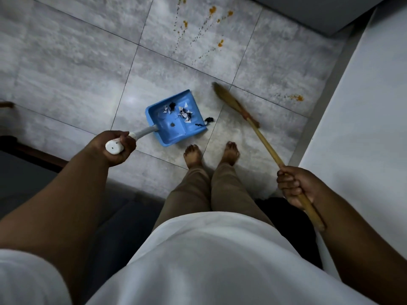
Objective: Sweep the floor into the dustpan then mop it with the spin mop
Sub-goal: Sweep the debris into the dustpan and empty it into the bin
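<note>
A blue dustpan (176, 126) rests on the grey tiled floor (66, 69) ahead of my bare feet. White paper scraps and dark bits (184, 112) lie inside it, and one dark clump (208, 119) sits at its right lip. My left hand (114, 146) grips the dustpan's white handle (141, 133) at its top end. My right hand (294, 184) grips the wooden handle of a broom (262, 139). Its blurred brush head (229, 99) is just right of the dustpan, above the floor.
Orange splatter stains (212, 10) with dotted trails mark the tiles farther ahead, and another orange stain (297, 97) lies at the right by a white wall (363, 106). Dark furniture (33, 155) borders the left. A dark object (284, 214) sits behind my right leg.
</note>
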Available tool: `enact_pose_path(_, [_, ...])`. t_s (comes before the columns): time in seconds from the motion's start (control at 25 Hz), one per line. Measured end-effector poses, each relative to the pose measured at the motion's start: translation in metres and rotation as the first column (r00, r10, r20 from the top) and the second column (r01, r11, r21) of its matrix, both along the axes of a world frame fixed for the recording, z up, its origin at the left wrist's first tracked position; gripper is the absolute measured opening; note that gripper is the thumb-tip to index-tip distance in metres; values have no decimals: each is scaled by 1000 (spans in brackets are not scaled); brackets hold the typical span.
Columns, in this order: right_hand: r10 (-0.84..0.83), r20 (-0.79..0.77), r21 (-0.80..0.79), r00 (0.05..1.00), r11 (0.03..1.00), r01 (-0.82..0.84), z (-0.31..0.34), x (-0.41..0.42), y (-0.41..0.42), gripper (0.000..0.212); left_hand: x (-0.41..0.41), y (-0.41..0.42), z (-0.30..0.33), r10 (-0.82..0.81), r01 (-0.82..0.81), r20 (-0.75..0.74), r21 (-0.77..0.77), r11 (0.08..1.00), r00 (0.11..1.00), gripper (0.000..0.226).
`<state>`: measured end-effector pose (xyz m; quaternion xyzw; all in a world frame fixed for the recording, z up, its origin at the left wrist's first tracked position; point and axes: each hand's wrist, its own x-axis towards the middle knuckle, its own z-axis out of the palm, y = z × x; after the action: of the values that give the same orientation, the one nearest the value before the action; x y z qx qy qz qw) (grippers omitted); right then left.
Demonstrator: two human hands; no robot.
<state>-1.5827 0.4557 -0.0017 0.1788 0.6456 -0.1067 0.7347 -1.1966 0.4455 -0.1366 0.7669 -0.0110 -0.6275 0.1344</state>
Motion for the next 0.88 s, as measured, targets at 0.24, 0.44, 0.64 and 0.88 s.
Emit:
enact_pose_path(0.24, [31, 56, 89, 998, 995, -36, -8, 38, 13, 36, 95, 1, 76, 746, -658, -344, 353, 665, 570, 72])
enact_pose_path(0.44, [81, 162, 71, 983, 993, -93, 18, 36, 15, 30, 89, 14, 62, 779, -712, -378, 334, 618, 500, 90])
enact_pose_path(0.64, [110, 146, 2, 983, 994, -111, 33, 16, -14, 20, 87, 21, 60, 815, -749, -393, 351, 562, 426, 76])
enact_pose_path(0.88, [202, 21, 3, 979, 979, -202, -9, 41, -45, 34, 85, 36, 64, 833, -772, -370, 344, 535, 412, 62])
